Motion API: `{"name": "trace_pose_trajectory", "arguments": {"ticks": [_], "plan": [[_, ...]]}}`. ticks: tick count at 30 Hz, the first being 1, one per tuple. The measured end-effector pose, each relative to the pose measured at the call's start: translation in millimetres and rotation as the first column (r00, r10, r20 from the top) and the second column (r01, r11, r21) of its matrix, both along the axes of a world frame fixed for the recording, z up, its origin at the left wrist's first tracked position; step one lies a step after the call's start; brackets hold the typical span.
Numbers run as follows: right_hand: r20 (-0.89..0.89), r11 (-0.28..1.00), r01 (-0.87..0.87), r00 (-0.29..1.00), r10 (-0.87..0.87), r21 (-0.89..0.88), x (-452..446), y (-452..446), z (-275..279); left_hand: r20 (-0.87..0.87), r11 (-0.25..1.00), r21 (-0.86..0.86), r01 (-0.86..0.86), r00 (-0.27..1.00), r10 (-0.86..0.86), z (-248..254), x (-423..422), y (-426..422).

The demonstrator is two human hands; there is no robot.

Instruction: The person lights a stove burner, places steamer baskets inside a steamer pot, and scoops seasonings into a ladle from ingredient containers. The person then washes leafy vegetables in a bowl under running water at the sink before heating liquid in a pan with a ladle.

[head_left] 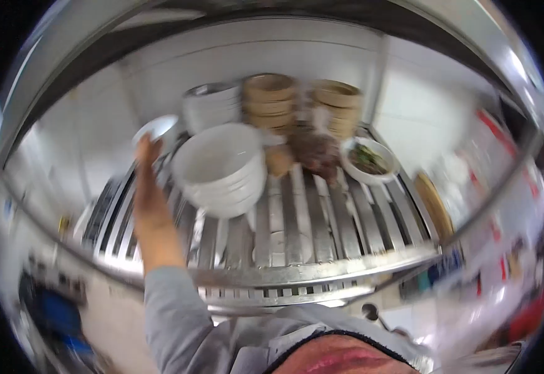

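Note:
My left hand (149,181) reaches up at the left of the slatted metal rack (293,224), blurred by motion. Its fingers and thumb are closed on the edge of a small white bowl (163,127), tilted at the rack's back left. Just right of this hand stands a stack of large white bowls (222,171). Nowhere in the picture does my right hand show.
Behind are another white bowl stack (212,106) and two stacks of tan containers (270,103) (336,103). A dark reddish-brown item (315,151) lies mid-rack beside a blurred tan object (278,160). A white bowl with greens (370,161) sits right.

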State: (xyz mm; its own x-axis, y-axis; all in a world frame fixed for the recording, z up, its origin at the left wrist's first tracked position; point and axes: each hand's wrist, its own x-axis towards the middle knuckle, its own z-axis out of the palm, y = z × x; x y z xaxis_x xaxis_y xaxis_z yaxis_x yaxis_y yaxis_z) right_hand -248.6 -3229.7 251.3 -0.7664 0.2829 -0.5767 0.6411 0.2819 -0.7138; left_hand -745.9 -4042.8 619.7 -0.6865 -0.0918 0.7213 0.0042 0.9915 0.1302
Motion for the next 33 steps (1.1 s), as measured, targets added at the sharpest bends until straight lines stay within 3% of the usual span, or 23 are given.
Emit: {"name": "trace_pose_trajectory", "arguments": {"ticks": [2, 4, 5, 6, 7, 8, 10, 11, 12, 13, 15, 16, 18, 21, 22, 24, 28, 30, 33], "plan": [[-0.065, 0.985, 0.169, 0.983, -0.170, -0.015, 68.6, -30.2, -5.5, -0.071, 0.992, 0.047, 0.116, 0.991, -0.112, -15.4, -27.9, -13.3], [-0.145, 0.947, 0.322, 0.936, -0.320, -0.006, 128.4, -68.0, -6.1, 0.214, 0.996, -0.072, 0.051, 0.976, -0.035, -5.8, -53.4, -21.9], [-0.175, 0.914, 0.405, 0.900, -0.400, -0.005, 148.3, -89.7, -6.3, 0.221, 0.987, -0.137, 0.077, 0.974, -0.046, -10.5, -78.6, -38.1], [-0.198, 0.868, 0.496, 0.851, -0.486, -0.003, 164.5, -113.2, -1.6, 0.153, 0.989, -0.085, 0.123, 0.982, -0.109, -10.7, -81.0, -39.9], [-0.196, 0.786, 0.618, 0.773, -0.603, 0.019, 167.6, -136.1, 4.4, 0.382, 0.995, -0.078, 0.057, 0.924, -0.024, 8.4, -75.1, -30.9], [-0.040, 0.787, 0.615, 0.786, -0.616, -0.040, 179.5, -118.9, -44.8, 0.292, 0.974, -0.222, 0.040, 0.956, 0.027, 8.8, -77.7, -34.6], [-0.151, 0.719, 0.612, 0.717, -0.680, -0.330, 203.8, -115.7, -106.1, 0.293, 0.972, -0.177, 0.156, 0.951, -0.100, 34.3, -33.2, -5.8], [0.223, 0.839, 0.532, 0.837, -0.500, -0.117, 192.6, -102.7, -131.9, 0.244, 0.977, -0.090, 0.195, 0.955, -0.168, 28.7, -46.2, -16.3], [0.596, 0.942, 0.334, 0.753, -0.279, 0.019, 183.3, -91.0, -140.9, 0.192, 0.974, 0.003, 0.228, 0.955, -0.224, 26.2, -60.4, -23.7], [0.604, 0.938, 0.348, 0.745, -0.283, 0.010, 184.9, -92.0, -126.8, 0.200, 0.970, -0.007, 0.242, 0.951, -0.236, 28.6, -66.2, -23.3], [0.585, 0.954, 0.298, 0.777, -0.233, -0.016, 184.9, -108.3, -86.7, 0.081, 0.997, 0.056, 0.060, 0.995, -0.064, 40.1, -65.9, -20.0], [0.592, 0.950, 0.310, 0.770, -0.238, -0.022, 183.5, -113.0, -81.7, 0.088, 0.996, 0.048, 0.072, 0.993, -0.076, 45.0, -74.2, -26.9], [0.631, 0.952, 0.302, 0.729, -0.266, 0.051, 188.8, -114.4, -75.9, 0.039, 0.973, 0.190, 0.130, 0.989, -0.140, 56.3, -88.7, -37.1], [0.582, 0.941, 0.335, 0.759, -0.294, 0.039, 195.8, -108.2, -82.7, -0.160, 0.992, 0.066, 0.104, 0.983, -0.092, 90.5, -34.7, -13.4], [0.552, 0.927, 0.372, 0.765, -0.331, 0.040, 193.0, -102.9, -80.8, -0.154, 0.994, 0.066, 0.088, 0.985, -0.077, 104.6, 1.1, 4.0], [0.533, 0.924, 0.382, 0.776, -0.337, 0.029, 192.1, -95.1, -80.0, -0.164, 0.955, 0.107, 0.278, 0.952, -0.259, 130.5, 72.8, 32.9], [0.450, 0.860, 0.511, 0.766, -0.460, 0.010, 186.8, -75.0, -66.3, -0.235, 0.918, -0.022, 0.397, 0.890, -0.390, 148.0, 152.1, 37.1], [0.385, 0.810, 0.579, 0.772, -0.506, -0.096, 189.8, -64.7, -94.6, -0.268, 0.872, 0.014, 0.489, 0.842, -0.468, 141.3, 208.2, 86.0], [0.375, 0.761, 0.640, 0.735, -0.566, -0.105, 188.0, -59.8, -79.3, -0.311, 0.743, 0.148, 0.653, 0.744, -0.591, 116.2, 276.0, 150.1]]}}
